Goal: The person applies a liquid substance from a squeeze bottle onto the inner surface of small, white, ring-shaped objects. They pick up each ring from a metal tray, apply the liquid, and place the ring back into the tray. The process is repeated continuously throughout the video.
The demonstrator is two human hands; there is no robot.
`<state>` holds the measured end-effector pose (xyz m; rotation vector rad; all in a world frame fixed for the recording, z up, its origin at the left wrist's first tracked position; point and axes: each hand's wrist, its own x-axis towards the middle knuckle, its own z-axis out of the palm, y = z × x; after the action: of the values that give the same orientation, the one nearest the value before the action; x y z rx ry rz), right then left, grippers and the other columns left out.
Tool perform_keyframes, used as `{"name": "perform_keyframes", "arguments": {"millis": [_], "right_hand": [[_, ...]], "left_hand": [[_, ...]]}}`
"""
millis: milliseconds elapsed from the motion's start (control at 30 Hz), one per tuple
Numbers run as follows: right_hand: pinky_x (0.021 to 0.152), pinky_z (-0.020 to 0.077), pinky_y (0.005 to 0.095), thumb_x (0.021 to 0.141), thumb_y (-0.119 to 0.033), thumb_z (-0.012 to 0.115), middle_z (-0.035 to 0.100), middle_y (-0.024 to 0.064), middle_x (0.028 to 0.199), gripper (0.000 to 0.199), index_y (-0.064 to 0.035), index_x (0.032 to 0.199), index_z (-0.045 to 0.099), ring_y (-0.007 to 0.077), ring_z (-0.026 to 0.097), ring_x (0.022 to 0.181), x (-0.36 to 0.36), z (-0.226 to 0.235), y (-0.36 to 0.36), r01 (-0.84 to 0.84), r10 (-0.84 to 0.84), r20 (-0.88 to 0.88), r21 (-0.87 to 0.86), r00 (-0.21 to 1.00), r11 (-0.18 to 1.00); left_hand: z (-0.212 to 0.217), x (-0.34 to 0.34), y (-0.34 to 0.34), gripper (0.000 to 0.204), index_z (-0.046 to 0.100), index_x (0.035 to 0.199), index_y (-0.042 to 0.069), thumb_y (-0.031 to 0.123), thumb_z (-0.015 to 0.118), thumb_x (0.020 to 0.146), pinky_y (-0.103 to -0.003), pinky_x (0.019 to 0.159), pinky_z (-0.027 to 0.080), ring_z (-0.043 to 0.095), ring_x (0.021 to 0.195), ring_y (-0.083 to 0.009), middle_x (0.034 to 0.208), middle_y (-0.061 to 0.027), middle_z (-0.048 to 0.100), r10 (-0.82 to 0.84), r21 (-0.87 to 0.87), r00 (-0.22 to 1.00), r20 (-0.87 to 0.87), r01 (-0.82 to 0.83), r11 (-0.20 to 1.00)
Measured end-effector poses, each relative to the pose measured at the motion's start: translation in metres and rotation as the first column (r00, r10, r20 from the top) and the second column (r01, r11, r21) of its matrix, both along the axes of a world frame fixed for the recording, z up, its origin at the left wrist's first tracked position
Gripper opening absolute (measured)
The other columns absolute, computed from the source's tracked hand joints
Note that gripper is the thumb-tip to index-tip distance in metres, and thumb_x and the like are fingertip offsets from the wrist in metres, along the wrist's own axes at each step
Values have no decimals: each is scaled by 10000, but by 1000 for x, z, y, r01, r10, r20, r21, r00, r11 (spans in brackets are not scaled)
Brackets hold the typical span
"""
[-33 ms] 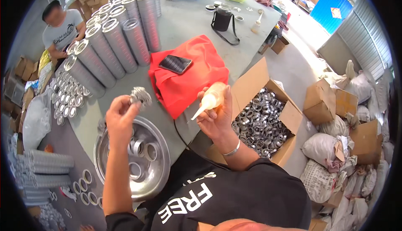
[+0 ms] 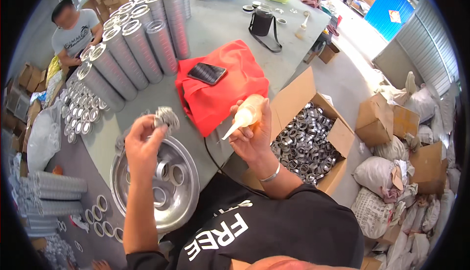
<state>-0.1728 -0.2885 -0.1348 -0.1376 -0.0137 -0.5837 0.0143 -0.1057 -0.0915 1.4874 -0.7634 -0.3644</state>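
My left hand (image 2: 142,137) is raised over the rim of a round steel basin (image 2: 188,211). Between its thumb and fingers it pinches a small silvery metal piece (image 2: 167,118) with a ridged look; its exact kind is unclear. Several metal rings (image 2: 176,175) lie in the basin, partly hidden by my left forearm. My right hand (image 2: 254,140) is wrapped round a translucent squeeze bottle (image 2: 249,111), its pointed nozzle tilted down to the left. The nozzle and the metal piece are well apart.
A red cloth bag (image 2: 230,93) with a phone (image 2: 207,73) on it lies ahead. Tall stacks of metal rings (image 2: 160,49) stand at left. An open carton (image 2: 301,91) of metal rings (image 2: 308,142) is at right. A co-worker (image 2: 73,30) sits far left.
The view has shifted very slightly. My left hand sits a touch farther right with the metal piece; the grip of both hands is the same.
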Motion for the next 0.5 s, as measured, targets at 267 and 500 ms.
{"name": "perform_keyframes", "arguments": {"millis": [267, 500], "right_hand": [[436, 381, 217, 933, -615, 516, 689, 131, 967, 633, -20, 1132, 604, 66, 452, 440, -3, 28, 55, 17, -19, -21, -77, 1000, 997], [429, 402, 215, 930, -597, 544, 664, 163, 1075, 645, -12, 1203, 558, 77, 469, 453, -18, 33, 97, 106, -115, -6, -333, 993, 937]], "left_hand": [[25, -113, 68, 110, 590, 948, -2, -20, 670, 874, -252, 666, 574, 594, 990, -136, 1155, -86, 548, -27, -316, 968, -248, -55, 947], [30, -147, 109, 146, 562, 989, -10, -54, 646, 878, -252, 743, 603, 579, 1003, -130, 1156, -77, 500, -5, -363, 983, -184, -63, 930]]}}
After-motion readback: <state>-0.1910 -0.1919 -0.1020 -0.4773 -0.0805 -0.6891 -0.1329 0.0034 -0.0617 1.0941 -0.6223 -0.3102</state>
